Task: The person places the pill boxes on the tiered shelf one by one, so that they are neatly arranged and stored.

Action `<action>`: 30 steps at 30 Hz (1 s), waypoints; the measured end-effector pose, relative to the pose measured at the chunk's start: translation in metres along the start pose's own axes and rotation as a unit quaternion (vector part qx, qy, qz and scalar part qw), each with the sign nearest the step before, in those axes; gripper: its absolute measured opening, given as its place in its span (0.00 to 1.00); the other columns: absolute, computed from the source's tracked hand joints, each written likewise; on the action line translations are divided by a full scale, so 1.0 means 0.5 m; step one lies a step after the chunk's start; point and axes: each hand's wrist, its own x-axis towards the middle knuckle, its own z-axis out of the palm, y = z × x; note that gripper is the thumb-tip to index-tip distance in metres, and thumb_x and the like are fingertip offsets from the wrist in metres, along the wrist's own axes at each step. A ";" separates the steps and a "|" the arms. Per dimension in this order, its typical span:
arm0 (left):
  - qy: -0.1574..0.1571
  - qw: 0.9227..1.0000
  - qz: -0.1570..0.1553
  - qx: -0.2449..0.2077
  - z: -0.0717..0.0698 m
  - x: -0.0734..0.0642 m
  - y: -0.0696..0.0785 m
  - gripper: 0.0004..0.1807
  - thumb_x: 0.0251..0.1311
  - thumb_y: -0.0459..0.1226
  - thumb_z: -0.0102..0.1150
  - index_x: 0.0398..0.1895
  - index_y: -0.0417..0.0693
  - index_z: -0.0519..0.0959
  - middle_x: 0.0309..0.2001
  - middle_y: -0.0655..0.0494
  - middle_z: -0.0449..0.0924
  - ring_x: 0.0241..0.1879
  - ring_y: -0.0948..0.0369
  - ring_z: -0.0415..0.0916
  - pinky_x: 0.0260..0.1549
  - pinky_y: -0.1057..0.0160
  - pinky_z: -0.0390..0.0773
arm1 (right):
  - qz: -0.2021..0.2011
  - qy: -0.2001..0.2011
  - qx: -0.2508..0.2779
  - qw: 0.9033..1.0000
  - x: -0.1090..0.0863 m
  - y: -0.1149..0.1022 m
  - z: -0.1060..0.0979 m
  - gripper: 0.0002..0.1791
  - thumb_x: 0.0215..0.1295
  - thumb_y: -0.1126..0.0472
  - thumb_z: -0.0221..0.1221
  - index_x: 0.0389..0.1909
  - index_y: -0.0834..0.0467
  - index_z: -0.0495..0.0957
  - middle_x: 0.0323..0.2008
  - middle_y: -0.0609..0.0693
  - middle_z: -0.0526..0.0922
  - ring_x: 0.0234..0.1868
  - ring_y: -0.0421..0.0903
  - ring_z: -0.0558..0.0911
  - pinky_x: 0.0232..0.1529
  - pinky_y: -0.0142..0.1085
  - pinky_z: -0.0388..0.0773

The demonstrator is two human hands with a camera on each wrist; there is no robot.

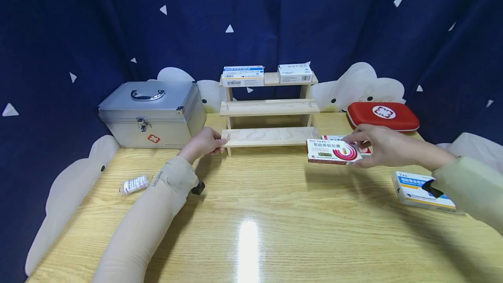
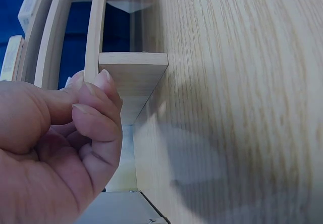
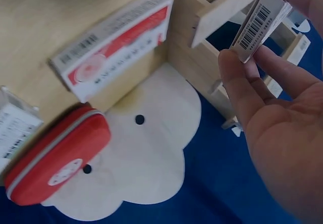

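My left hand (image 1: 205,143) pinches the left end of the lowest step of a small wooden tiered rack (image 1: 271,136); thumb and fingertips show on the board's edge in the left wrist view. In my right hand (image 1: 383,146) is a white and red medicine box (image 1: 332,151), held by its right end above the table near the rack's right side. The right wrist view shows the barcode end of that medicine box (image 3: 256,24) between thumb and fingers. Behind it stands another red and white medicine box (image 3: 113,45), partly hidden in the head view.
Two medicine boxes (image 1: 242,76) lie on the rack's top step. A silver first-aid case (image 1: 151,115) stands left, with a small wrapped bottle (image 1: 135,184) before it. A red zip case (image 1: 383,116) lies at the back right, and a blue-white box (image 1: 416,189) is beneath the right sleeve.
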 end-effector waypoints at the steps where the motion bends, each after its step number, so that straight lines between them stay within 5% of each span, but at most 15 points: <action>1: 0.000 1.000 0.000 0.000 0.000 0.001 0.000 0.15 0.74 0.37 0.52 0.45 0.30 0.80 0.28 0.48 0.80 0.23 0.64 0.70 0.30 0.63 0.75 | -0.005 0.002 -0.001 1.000 0.005 -0.003 -0.005 0.35 0.46 0.51 0.79 0.57 0.58 0.81 0.46 0.48 0.78 0.42 0.45 0.75 0.40 0.41 0.77; 14: 0.002 1.000 -0.004 -0.003 -0.001 0.002 0.000 0.14 0.74 0.37 0.52 0.43 0.32 0.80 0.28 0.50 0.80 0.24 0.63 0.72 0.29 0.64 0.76 | -0.011 0.004 -0.005 1.000 0.084 -0.047 -0.063 0.35 0.47 0.48 0.78 0.57 0.57 0.81 0.39 0.46 0.76 0.36 0.45 0.73 0.31 0.35 0.72; 22: 0.002 1.000 -0.007 -0.008 0.001 0.000 0.001 0.14 0.74 0.37 0.52 0.45 0.32 0.80 0.29 0.48 0.81 0.25 0.63 0.73 0.35 0.59 0.78 | -0.038 0.008 0.002 0.999 0.149 -0.071 -0.089 0.32 0.49 0.52 0.77 0.56 0.59 0.81 0.40 0.49 0.78 0.40 0.46 0.77 0.45 0.41 0.78; 30: 0.002 1.000 -0.008 -0.011 0.001 0.000 0.002 0.13 0.75 0.36 0.51 0.44 0.32 0.80 0.29 0.48 0.81 0.24 0.62 0.72 0.35 0.57 0.77 | -0.049 -0.008 0.014 0.999 0.221 -0.095 -0.104 0.31 0.52 0.53 0.76 0.56 0.60 0.81 0.40 0.51 0.77 0.41 0.49 0.74 0.42 0.41 0.74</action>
